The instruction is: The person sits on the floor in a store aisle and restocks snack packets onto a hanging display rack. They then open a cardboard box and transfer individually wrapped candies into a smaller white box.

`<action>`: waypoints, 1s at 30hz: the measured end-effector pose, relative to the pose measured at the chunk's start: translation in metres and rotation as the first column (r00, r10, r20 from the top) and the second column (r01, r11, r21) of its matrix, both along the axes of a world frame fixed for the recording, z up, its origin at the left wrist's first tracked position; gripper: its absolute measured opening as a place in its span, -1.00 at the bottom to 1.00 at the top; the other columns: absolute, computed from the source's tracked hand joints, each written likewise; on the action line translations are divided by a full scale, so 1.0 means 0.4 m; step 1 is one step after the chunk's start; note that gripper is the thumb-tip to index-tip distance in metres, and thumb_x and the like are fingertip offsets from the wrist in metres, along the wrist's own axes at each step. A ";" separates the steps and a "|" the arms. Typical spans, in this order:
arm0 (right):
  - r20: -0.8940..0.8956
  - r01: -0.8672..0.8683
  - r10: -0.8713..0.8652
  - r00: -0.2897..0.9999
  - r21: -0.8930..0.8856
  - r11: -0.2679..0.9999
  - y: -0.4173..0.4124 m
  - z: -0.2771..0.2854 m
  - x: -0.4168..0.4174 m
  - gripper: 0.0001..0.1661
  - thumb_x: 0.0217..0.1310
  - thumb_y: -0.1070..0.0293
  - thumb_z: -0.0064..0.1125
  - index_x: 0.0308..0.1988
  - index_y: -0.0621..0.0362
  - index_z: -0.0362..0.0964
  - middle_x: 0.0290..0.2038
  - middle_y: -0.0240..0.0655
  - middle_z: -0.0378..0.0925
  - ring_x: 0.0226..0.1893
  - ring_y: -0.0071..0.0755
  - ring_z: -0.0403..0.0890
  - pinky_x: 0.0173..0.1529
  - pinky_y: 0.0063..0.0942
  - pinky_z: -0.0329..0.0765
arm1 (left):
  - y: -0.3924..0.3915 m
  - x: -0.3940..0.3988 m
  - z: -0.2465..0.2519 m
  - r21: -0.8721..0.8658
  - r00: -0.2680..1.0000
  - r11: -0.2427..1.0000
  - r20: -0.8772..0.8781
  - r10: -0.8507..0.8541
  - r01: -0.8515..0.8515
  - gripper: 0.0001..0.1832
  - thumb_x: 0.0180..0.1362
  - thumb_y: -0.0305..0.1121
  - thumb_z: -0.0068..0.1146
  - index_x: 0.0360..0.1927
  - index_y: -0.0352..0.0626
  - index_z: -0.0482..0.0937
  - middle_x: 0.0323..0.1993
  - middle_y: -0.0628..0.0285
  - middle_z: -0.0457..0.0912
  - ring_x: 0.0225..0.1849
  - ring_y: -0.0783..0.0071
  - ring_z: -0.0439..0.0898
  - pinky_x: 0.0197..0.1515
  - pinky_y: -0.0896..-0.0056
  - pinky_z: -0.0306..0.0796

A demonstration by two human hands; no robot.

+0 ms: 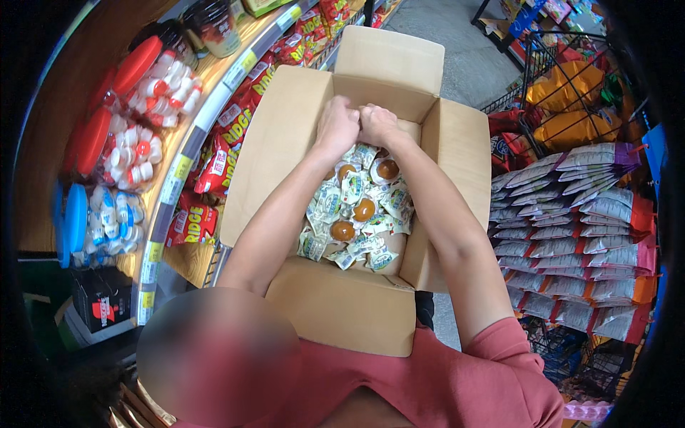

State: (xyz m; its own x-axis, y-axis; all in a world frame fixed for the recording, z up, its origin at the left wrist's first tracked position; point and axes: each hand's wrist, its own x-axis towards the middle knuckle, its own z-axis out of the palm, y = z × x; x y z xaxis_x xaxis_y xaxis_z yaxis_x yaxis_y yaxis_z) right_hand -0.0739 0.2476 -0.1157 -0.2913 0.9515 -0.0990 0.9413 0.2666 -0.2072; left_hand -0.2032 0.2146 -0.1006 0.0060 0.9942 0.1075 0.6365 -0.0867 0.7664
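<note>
An open cardboard box point(299, 123) with its flaps spread lies before me. Inside are many small packets point(353, 187) in white, green and blue wrappers, among round amber-brown pieces point(364, 209) in clear packaging. My left hand point(338, 124) and my right hand point(378, 124) are close together over the far part of the box, beyond most of the packets. The fingers of both are curled and point away from me. Whether anything is between them is hidden by the backs of the hands.
At left, a curved shelf edge point(184, 160) carries price tags, with lidded jars point(134, 152) above and red snack bags point(233, 125) below. Silvery hanging packets point(567, 235) crowd the right side. Beyond them stands a wire basket point(567, 35) with orange bags point(575, 128).
</note>
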 end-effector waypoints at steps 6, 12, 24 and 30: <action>-0.176 0.051 -0.077 0.981 -0.150 0.987 0.003 0.015 0.000 -0.34 -0.18 0.07 0.48 -0.06 0.09 0.45 0.01 -0.11 0.54 0.03 -0.04 0.59 0.11 -0.15 0.53 | 0.037 -0.015 -0.042 -0.288 0.874 0.957 0.468 0.127 0.015 -0.27 0.25 -0.17 0.12 0.35 -0.40 0.16 0.30 -0.17 0.34 0.32 0.10 0.36 0.30 0.19 0.27; -0.190 0.080 -0.097 0.977 -0.095 0.992 0.020 -0.044 -0.009 -0.30 -0.16 0.15 0.47 0.00 0.07 0.36 0.00 0.04 0.48 -0.01 0.07 0.60 0.09 -0.13 0.55 | 0.019 -0.011 0.009 -0.354 0.794 0.934 0.581 0.177 0.050 -0.15 0.24 -0.10 0.14 0.38 -0.48 0.05 0.32 -0.24 0.28 0.35 0.07 0.30 0.33 0.20 0.22; -0.598 -0.033 0.099 0.795 0.121 0.992 -0.033 0.128 -0.018 -0.42 -0.06 0.28 0.39 -0.03 0.18 0.33 -0.12 -0.10 0.49 -0.23 -0.18 0.58 -0.09 -0.27 0.54 | 0.020 -0.033 0.067 -0.368 0.540 0.884 0.825 0.167 0.288 -0.46 0.39 -0.06 -0.04 0.27 -0.22 0.28 0.18 0.13 0.44 0.19 0.35 0.46 0.17 0.34 0.41; -0.950 -0.070 -0.047 0.308 -0.072 0.995 -0.038 0.171 -0.004 -0.25 0.03 0.43 0.30 0.23 0.16 0.19 0.05 -0.12 0.43 -0.33 -0.58 0.54 -0.22 -0.53 0.52 | 0.016 -0.041 0.073 -0.167 0.394 0.959 0.917 0.067 0.227 -0.67 0.46 -0.23 -0.17 0.16 -0.16 0.40 0.01 0.23 0.57 -0.01 0.50 0.58 0.02 0.37 0.53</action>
State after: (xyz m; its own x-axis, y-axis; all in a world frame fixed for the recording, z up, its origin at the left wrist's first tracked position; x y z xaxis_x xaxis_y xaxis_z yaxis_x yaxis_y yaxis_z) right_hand -0.0755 0.2324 -0.0474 -0.2506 0.9516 0.1780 0.0743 0.2023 -0.9765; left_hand -0.2194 0.2211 -0.0712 0.1327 0.9836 -0.1219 -0.4515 0.1695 0.8760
